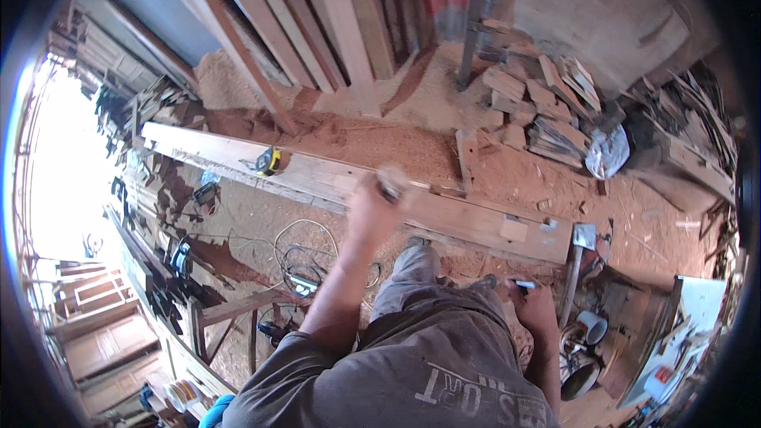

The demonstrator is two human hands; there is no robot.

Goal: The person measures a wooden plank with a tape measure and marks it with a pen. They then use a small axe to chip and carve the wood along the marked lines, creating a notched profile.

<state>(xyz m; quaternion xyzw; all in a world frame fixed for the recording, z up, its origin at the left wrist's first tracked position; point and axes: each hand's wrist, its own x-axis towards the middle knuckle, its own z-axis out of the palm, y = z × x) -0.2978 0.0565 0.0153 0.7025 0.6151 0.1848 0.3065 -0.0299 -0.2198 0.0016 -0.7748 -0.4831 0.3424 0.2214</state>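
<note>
Over the middle of a long pale wooden plank, my left hand is curled, its fingertips smeared by motion. It appears to grip a small blurred object with a light top and a dark side, whose kind I cannot make out. My right hand is low beside my right thigh, closed around a small slim thing with a whitish-blue end. Farther left on the plank lies a yellow and black tape measure. A small light wood piece rests near the plank's right end.
A hammer-like tool with a square metal head stands at the plank's right end. Cables lie on the floor to the left. Tall boards lean at the back. Wood offcuts and a clear plastic bag sit at the far right.
</note>
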